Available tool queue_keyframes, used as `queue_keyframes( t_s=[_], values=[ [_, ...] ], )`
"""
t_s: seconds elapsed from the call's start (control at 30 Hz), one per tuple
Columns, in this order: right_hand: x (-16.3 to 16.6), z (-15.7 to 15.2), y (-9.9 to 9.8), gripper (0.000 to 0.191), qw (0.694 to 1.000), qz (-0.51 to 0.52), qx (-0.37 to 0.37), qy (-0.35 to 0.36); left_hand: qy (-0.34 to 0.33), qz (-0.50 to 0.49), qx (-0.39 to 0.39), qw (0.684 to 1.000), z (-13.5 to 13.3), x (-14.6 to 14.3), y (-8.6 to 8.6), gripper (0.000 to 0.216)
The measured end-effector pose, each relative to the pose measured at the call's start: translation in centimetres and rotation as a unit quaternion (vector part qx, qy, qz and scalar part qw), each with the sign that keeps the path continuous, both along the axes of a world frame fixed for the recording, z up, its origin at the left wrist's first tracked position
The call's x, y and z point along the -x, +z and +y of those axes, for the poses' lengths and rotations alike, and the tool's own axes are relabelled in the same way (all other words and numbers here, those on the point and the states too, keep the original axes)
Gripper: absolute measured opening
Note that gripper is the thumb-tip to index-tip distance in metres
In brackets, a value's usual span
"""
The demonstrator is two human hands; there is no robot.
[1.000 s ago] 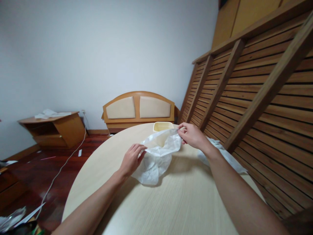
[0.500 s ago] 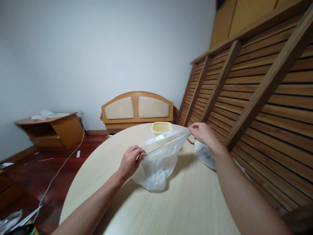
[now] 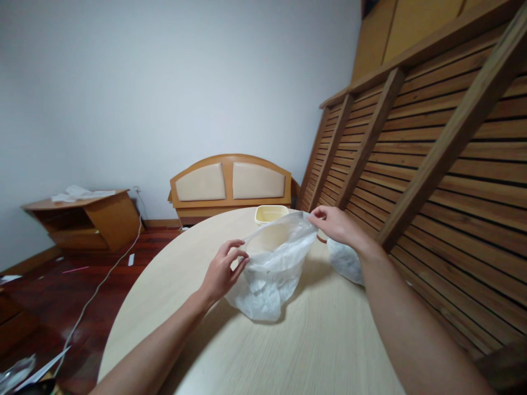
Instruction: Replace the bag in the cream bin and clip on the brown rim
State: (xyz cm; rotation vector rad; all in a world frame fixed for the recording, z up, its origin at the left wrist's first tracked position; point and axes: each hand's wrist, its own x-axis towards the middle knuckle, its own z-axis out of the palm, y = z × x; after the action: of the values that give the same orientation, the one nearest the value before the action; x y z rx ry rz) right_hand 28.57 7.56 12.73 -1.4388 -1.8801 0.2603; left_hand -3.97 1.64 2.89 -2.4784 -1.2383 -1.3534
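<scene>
A thin white plastic bag (image 3: 272, 269) sags on the round pale wooden table (image 3: 255, 345), its mouth held apart. My left hand (image 3: 222, 271) pinches the near left edge of the mouth, fingers closed on the film. The far right edge is pinched by my right hand (image 3: 335, 226), held a little above the table. A small cream plastic tub (image 3: 270, 213) stands at the table's far edge, just behind the bag. Another crumpled white bag (image 3: 348, 260) lies under my right forearm.
A slatted wooden frame (image 3: 432, 148) leans along the right side of the table. Beyond the table a padded headboard (image 3: 230, 184) rests against the white wall. A low wooden cabinet (image 3: 86, 219) stands at the left, with a white cable (image 3: 102, 282) and scraps on the dark floor.
The bag's mouth was pulled taut between both hands half a second ago; now my right hand has come back inward and the mouth hangs slack and open.
</scene>
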Motion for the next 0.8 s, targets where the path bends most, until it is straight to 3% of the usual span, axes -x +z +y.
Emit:
queue_keyframes(
  t_s=[0.13, 0.27, 0.33, 0.53, 0.8],
  values=[
    [0.9, -0.5, 0.1, 0.015, 0.998, 0.014, 0.008, 0.065, 0.03, -0.075, 0.091, 0.993, 0.7, 0.1, -0.7, 0.023],
    [1.9, -1.5, 0.5, 0.013, 0.988, 0.021, 0.02, 0.149, 0.005, -0.198, 0.252, 0.947, 1.6, 0.2, -1.5, 0.035],
    [2.5, -2.2, 0.7, 0.015, 0.979, 0.0, 0.029, 0.203, -0.002, -0.225, 0.285, 0.932, 1.9, 0.2, -1.7, 0.037],
    [4.2, -3.6, 1.0, 0.012, 0.968, -0.067, 0.035, 0.238, 0.032, -0.213, 0.246, 0.945, 1.9, 0.3, -1.5, 0.036],
    [5.6, -4.4, 0.6, 0.018, 0.945, -0.1, 0.101, 0.294, 0.015, -0.164, 0.267, 0.95, 2.0, 0.2, -1.7, 0.034]
  ],
)
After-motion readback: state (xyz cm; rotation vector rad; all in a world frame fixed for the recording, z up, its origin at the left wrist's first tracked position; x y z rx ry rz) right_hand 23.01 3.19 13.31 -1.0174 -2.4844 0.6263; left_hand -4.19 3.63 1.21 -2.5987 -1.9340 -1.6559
